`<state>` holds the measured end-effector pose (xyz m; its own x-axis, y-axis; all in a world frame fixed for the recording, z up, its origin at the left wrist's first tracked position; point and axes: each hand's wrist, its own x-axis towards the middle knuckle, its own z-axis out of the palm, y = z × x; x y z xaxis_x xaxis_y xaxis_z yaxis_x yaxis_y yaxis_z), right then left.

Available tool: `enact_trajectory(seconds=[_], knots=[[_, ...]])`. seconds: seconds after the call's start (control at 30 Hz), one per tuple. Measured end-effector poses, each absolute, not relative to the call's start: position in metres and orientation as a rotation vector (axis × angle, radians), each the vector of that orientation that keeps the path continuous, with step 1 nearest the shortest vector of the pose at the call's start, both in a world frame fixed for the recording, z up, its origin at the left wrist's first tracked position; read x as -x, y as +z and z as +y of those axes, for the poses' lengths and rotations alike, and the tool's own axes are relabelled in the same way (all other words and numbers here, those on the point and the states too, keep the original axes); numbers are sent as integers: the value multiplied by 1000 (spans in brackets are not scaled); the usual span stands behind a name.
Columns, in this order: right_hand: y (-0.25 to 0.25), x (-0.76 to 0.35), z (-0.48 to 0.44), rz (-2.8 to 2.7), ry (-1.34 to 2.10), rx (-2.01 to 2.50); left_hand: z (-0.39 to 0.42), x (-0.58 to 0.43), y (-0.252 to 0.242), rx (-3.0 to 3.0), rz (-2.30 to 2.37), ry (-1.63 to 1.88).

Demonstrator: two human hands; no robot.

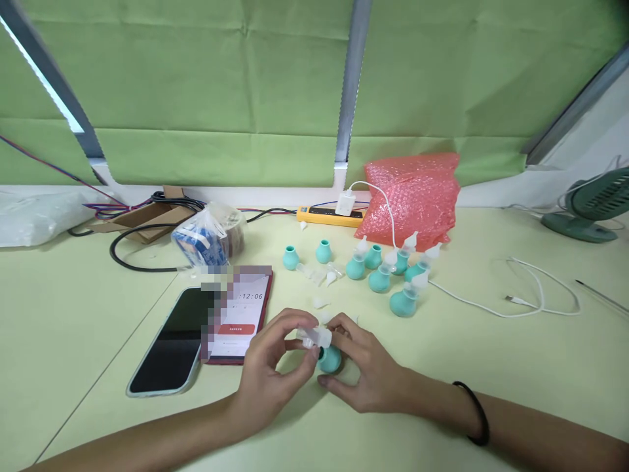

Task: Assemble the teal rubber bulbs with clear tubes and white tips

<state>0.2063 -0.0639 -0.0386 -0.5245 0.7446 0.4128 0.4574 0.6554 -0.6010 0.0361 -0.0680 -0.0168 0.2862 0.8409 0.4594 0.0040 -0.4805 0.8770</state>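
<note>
Pos.: teal bulb (330, 360) low at worktop (491, 367), front & centre, tilted, dark mouth twd L; resting or lifted, can't tell. R grip (368, 364) closed round it, thumb low, fingers nr. top. L grip (278, 367) pinching clear fitting (315, 337) btw. thumb & index, lying crosswise just by bulb mouth; no seating visible.

Risks (my judgement):
1. Fitting cd. slip: small, smooth, held by fingertips only. Cause: pinch too light or off-centre.
2. Crooked fit if axes of fitting & mouth aren't lined up; at this angle they look well off.
3. Bulb cd. dent or roll if squeezed unevenly: round belly, prob. soft wall.
4. Loose clear bits (312, 274) beyond the hands cd. be brushed away by a knuckle; hard to spot on pale surface.
5. Tipped bulbs (380, 280) look top-heavy; a snag on white cable (501, 317) nr. them cd. topple one.

Matls.: teal bulbs matte, prob. rubber/silicone, round-bellied w/ short neck; bare bulbs (291, 257) show open circular rims. Fitting translucent, tubular, slight gloss. Tips (420, 280) milky, tapering to thin spout. Bubble wrap (407, 203) red, dimpled, shiny, crumpled. Phones (170, 344) flat glassy slabs, L of hands. Worktop smooth, pale yellow-green.
</note>
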Motion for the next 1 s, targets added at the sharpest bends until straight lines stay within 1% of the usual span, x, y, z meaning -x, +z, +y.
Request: enact_trajectory(seconds=[0.23,0.4,0.6,0.73,0.8,0.9,1.0], knots=[[-38,-209,-66,-2071,609,897,-59,-30,-9,-1939,794,1322],[-39,-210,-64,-2049,431,851,-54,-28,-13,-1958,916,1167],[-26,-213,-61,-2055,377,925,-48,-27,-9,-1930,839,981],[-19,-216,-58,-2104,344,957,-47,-25,-2,-2089,885,838],[-19,-218,-57,-2165,247,945,-48,-23,3,-2223,880,750],[-22,-221,-59,-2295,-30,919,-50,-23,10,-2338,846,579],[-25,-221,-60,-2378,-260,890,-50,-23,12,-2393,819,517]])
